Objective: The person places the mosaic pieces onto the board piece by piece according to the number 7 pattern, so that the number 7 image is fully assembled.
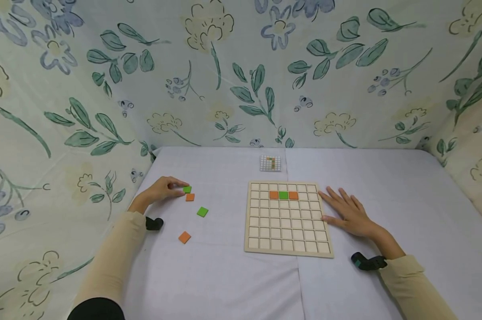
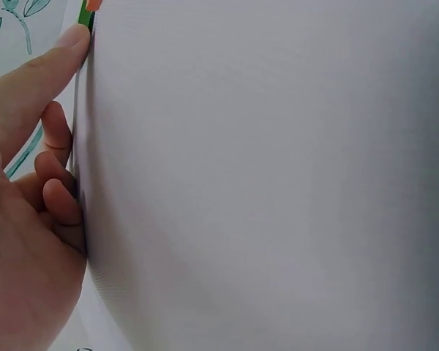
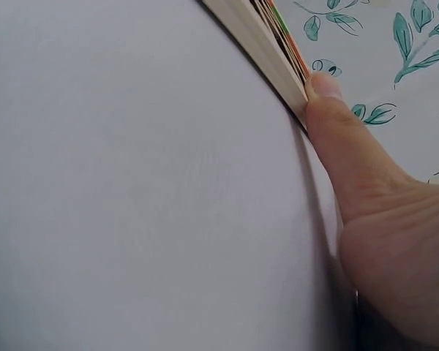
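Here, two orange tiles (image 1: 185, 237) and one green tile (image 1: 202, 212) lie left of one board (image 1: 289, 254) holding three tiles (image 1: 283, 195); the spread right hand (image 1: 350, 216) touches its edge. The left hand (image 1: 165, 188) pinches another green tile (image 1: 187, 190). Beyond: one card (image 1: 270, 163) on the white-clothed table (image 1: 225, 284), then floral drapery (image 1: 249, 49).

No words, brands or numbers can be read in any of the three views. On the small card (image 1: 270, 163), just beyond the far edge of the board (image 1: 289, 254), a grid with a few orange and green squares is shown as the one sign-like marking, its finer details too small to be made out. No lettering can be read on the board, the loose tiles (image 1: 202, 212) or the black wrist devices (image 1: 154, 223).
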Demonstrator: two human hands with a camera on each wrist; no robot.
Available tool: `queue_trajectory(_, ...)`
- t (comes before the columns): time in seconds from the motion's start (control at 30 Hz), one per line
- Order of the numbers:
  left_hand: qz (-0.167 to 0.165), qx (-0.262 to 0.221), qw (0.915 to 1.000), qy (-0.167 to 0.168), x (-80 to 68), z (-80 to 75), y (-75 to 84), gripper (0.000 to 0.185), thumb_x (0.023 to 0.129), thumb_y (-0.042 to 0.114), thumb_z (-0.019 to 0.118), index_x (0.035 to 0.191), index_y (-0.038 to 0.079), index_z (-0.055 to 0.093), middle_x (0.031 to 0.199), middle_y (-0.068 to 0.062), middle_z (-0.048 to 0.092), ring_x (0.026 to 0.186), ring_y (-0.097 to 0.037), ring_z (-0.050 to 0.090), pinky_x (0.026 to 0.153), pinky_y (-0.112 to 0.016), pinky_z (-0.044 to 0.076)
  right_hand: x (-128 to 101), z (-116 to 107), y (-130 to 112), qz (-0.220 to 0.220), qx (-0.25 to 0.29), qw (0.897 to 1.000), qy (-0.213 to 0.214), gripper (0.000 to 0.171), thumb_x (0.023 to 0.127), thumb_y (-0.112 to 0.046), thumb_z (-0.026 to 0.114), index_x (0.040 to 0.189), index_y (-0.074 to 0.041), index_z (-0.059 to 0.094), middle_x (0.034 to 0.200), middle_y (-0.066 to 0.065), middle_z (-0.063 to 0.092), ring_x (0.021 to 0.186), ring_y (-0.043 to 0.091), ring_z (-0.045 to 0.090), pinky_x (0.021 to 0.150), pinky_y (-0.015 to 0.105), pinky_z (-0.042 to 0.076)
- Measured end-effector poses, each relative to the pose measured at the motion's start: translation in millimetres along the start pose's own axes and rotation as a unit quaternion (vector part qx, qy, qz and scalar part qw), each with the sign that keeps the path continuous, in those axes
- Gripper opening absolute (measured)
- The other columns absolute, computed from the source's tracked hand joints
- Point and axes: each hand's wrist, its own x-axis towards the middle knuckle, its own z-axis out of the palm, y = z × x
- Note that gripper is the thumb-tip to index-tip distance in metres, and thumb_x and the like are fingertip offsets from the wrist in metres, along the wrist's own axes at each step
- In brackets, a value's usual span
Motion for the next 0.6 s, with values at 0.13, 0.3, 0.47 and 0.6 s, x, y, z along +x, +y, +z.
queue_trajectory(0.13,-0.013,-0.003,0.9999,-0.003,-0.1,-1.4,2.6,0.038,0.092,0.019,0.074,0.127,0.006,0.069,0.083,-0.005,0.046,0.083,-0.023,0.04,0.07,-0.035,0.032,0.2,-0.2,-0.8,0.002,0.0,1.0,-0.002,0.078,0.097,-0.044,0.063,0.159,-0.015,0.026,0.163,0.023,0.012,0.147,0.049,-0.002,0.109,0.068,-0.005)
queue_trajectory(0.3,-0.03,-0.01,0.9995,0.004,2.0,-2.8,2.9,0.039,0.092,0.021,0.074,0.128,0.008,0.069,0.086,-0.006,0.046,0.087,-0.024,0.041,0.07,-0.036,0.032,0.2,-0.3,-1.1,0.002,0.005,1.0,-0.003,0.077,0.097,-0.044,0.063,0.159,-0.015,0.026,0.163,0.023,0.013,0.147,0.049,-0.002,0.109,0.068,-0.005)
queue_trajectory(0.47,-0.032,-0.017,0.9993,0.013,4.0,-5.1,4.8,0.039,0.092,0.023,0.074,0.129,0.011,0.068,0.095,-0.009,0.051,0.093,-0.026,0.042,0.074,-0.038,0.034,-0.5,-0.8,-2.1,0.001,0.009,1.0,-0.005,0.077,0.097,-0.043,0.063,0.159,-0.015,0.026,0.163,0.024,0.013,0.147,0.049,-0.002,0.109,0.068,-0.005)
queue_trajectory(0.6,-0.02,-0.022,0.9995,0.015,6.2,-6.4,13.2,0.041,0.092,0.028,0.074,0.13,0.013,0.069,0.113,-0.013,0.057,0.099,-0.028,0.043,0.078,-0.039,0.036,-0.5,-0.5,-1.2,0.003,0.007,1.0,-0.001,0.077,0.097,-0.043,0.063,0.158,-0.014,0.027,0.162,0.025,0.013,0.146,0.05,-0.001,0.109,0.069,-0.004)
